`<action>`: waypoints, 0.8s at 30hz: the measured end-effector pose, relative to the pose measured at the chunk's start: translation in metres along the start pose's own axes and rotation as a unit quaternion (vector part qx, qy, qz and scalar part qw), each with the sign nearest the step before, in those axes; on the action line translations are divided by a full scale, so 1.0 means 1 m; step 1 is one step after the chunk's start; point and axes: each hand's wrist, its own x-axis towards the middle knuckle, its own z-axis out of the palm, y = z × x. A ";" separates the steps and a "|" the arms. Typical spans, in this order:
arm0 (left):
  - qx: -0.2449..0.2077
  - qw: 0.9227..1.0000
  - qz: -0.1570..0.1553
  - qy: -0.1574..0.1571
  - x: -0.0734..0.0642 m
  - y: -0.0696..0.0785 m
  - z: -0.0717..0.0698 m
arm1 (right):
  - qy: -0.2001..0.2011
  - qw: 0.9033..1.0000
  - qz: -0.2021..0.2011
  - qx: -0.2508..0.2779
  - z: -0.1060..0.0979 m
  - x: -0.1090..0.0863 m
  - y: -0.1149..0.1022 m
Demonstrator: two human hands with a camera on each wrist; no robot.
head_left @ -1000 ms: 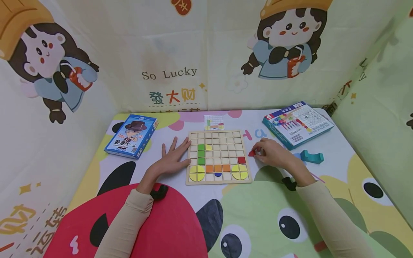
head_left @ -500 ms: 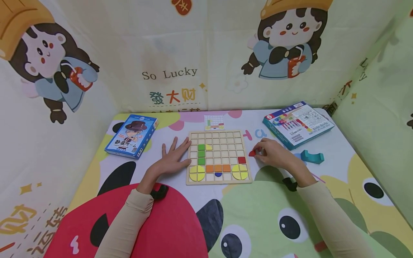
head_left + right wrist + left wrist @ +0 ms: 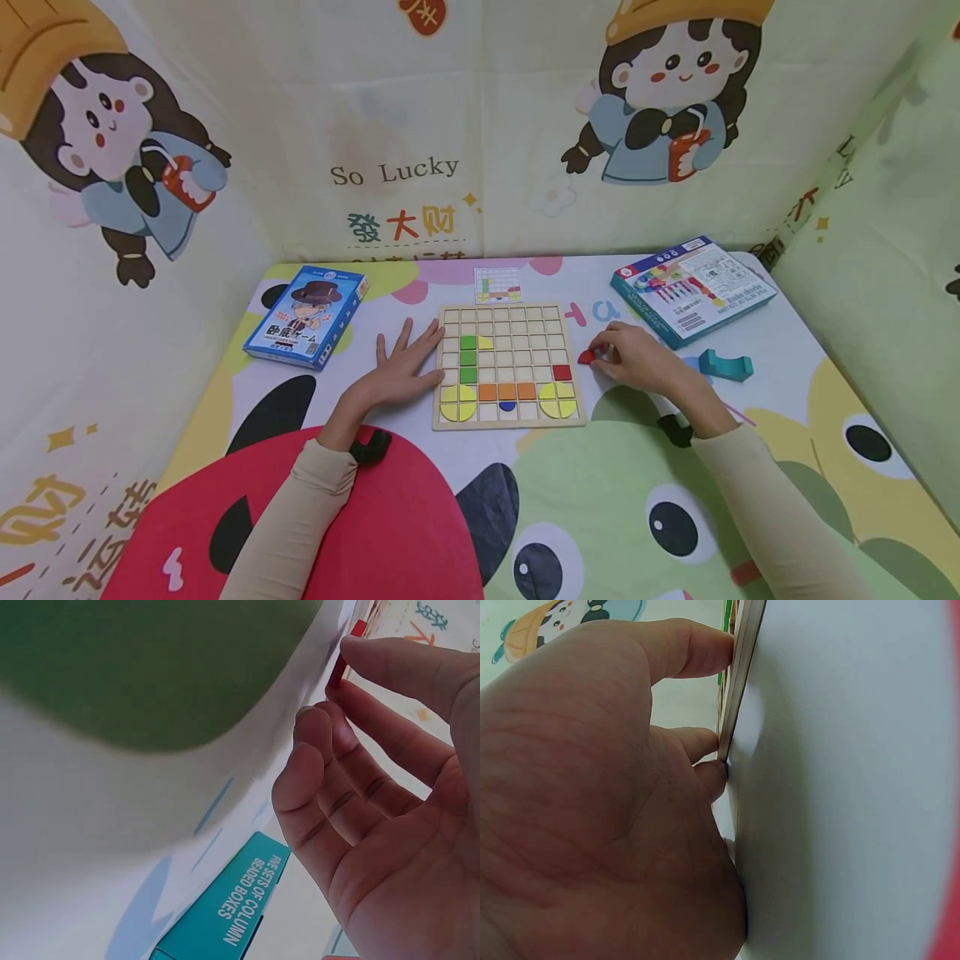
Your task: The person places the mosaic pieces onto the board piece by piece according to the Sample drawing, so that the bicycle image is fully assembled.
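A wooden grid board lies flat mid-table, holding green, orange, yellow, red and blue pieces in its cells. My left hand rests at its left edge, fingers spread; in the left wrist view the thumb touches the board's side. Right of the board, my right hand pinches a small red piece between thumb and forefinger. The right wrist view shows that red piece edge-on, with the other fingers curled loosely. A pattern card lies behind the board.
At the left lies a blue box with a cartoon figure. A teal-edged box sits at the back right, and a teal curved block lies in front of it. Printed fabric covers the table and walls.
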 end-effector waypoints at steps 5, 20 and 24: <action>0.000 1.000 0.000 0.000 0.000 0.000 0.000 | 0.003 1.000 -0.004 -0.003 -0.001 -0.001 -0.005; 0.000 1.000 0.000 -0.002 0.001 -0.001 0.000 | 0.003 0.997 -0.076 -0.008 0.012 0.002 -0.031; -0.003 1.000 -0.001 -0.002 0.001 0.000 0.000 | 0.002 0.997 -0.080 -0.006 0.016 0.004 -0.036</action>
